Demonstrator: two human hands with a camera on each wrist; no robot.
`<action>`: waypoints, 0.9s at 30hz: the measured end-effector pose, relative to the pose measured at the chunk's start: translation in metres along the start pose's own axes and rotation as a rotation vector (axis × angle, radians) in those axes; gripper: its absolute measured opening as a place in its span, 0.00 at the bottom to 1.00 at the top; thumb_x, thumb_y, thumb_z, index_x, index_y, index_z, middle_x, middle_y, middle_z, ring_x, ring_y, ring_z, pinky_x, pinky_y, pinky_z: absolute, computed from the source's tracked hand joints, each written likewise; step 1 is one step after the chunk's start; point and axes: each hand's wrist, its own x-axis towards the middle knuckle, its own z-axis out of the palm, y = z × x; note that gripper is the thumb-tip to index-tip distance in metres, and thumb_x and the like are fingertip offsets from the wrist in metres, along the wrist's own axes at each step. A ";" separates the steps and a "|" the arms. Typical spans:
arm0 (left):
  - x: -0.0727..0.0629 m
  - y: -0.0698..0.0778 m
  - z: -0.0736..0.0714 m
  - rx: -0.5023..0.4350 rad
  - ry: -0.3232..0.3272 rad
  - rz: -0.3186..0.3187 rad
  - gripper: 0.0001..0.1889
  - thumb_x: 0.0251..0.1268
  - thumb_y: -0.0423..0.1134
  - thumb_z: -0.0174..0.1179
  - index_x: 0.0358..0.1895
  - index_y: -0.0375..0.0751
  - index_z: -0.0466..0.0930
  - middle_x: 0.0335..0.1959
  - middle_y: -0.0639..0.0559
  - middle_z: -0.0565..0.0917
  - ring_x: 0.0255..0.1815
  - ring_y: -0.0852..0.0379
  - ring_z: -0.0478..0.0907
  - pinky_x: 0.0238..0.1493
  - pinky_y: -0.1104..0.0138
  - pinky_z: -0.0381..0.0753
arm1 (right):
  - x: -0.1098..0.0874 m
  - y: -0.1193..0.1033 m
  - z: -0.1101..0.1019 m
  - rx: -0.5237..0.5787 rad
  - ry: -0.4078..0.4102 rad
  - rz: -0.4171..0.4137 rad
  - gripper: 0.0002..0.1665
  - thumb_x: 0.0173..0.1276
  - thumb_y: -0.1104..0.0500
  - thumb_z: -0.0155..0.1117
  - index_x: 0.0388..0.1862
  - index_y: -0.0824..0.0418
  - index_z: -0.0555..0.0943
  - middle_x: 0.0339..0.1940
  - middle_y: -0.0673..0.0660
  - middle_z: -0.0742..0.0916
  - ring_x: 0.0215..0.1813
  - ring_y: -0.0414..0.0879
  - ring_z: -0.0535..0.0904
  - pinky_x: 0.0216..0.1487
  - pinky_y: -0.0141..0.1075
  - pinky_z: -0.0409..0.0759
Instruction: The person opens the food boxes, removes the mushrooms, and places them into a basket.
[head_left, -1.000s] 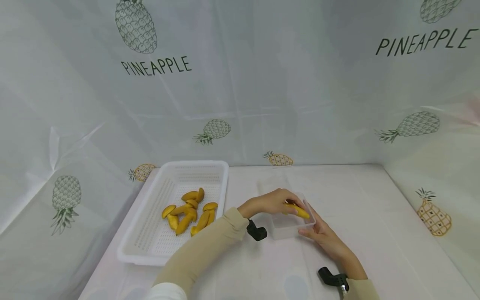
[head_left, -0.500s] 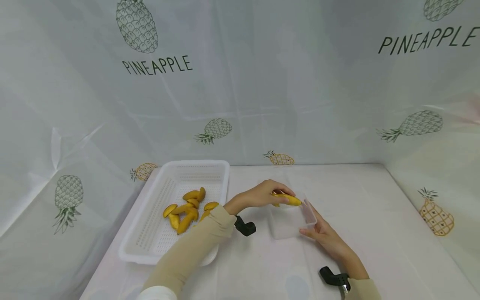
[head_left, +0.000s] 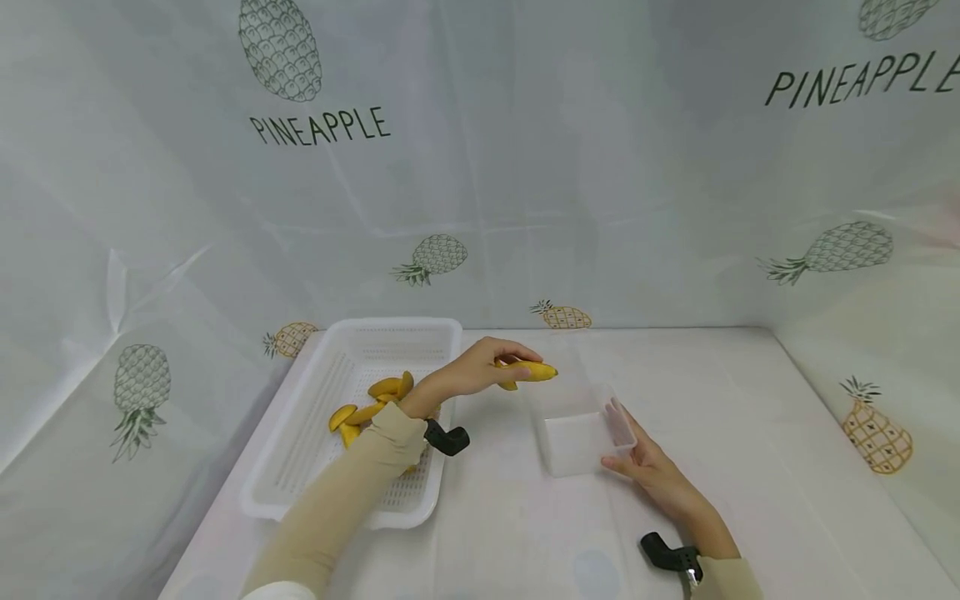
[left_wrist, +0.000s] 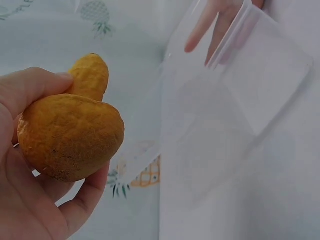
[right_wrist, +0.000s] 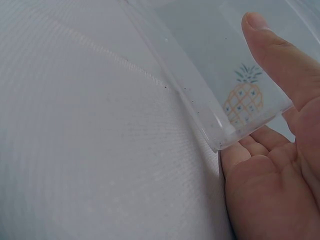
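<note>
My left hand (head_left: 471, 368) grips a yellow mushroom (head_left: 536, 372) between thumb and fingers, raised over the table between the basket and the box. In the left wrist view the rounded brown-yellow cap (left_wrist: 72, 137) faces the camera and the stem points away. A clear plastic box (head_left: 577, 446) stands on the table, right of the mushroom and nearer to me. Around its right near corner is my right hand (head_left: 648, 467), thumb on the near side and fingers along the right wall. The right wrist view shows that thumb (right_wrist: 280, 60) against the see-through wall.
A white perforated basket (head_left: 258, 492) with several yellow mushrooms (head_left: 348, 425) stands on the left, partly under my left forearm. Behind the box lies a faint clear flat piece (head_left: 555, 367), perhaps its lid. A pineapple-print sheet (head_left: 525, 167) hangs at the back.
My left hand has lifted the mushroom out from over the box and carried it left and away from me, towards the basket side. The right hand stays at the box.
</note>
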 end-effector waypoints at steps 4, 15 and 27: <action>-0.013 -0.001 -0.015 -0.004 0.037 -0.017 0.16 0.73 0.37 0.60 0.60 0.39 0.81 0.53 0.47 0.82 0.45 0.49 0.81 0.42 0.62 0.86 | -0.001 -0.001 0.000 -0.002 0.003 0.001 0.57 0.70 0.65 0.65 0.84 0.50 0.39 0.82 0.65 0.44 0.79 0.65 0.34 0.62 0.12 0.51; -0.048 -0.005 -0.050 -0.009 0.153 -0.059 0.17 0.74 0.37 0.60 0.61 0.37 0.80 0.54 0.44 0.81 0.50 0.39 0.79 0.44 0.57 0.86 | 0.000 -0.003 0.001 -0.007 0.006 0.007 0.57 0.70 0.65 0.66 0.84 0.49 0.39 0.82 0.64 0.44 0.79 0.64 0.33 0.62 0.12 0.51; -0.089 -0.019 -0.073 0.078 0.232 -0.083 0.18 0.75 0.39 0.59 0.62 0.38 0.79 0.58 0.45 0.80 0.48 0.48 0.78 0.43 0.60 0.85 | 0.000 -0.002 0.002 0.001 0.001 -0.012 0.57 0.69 0.67 0.65 0.84 0.51 0.39 0.82 0.66 0.42 0.78 0.67 0.32 0.62 0.12 0.51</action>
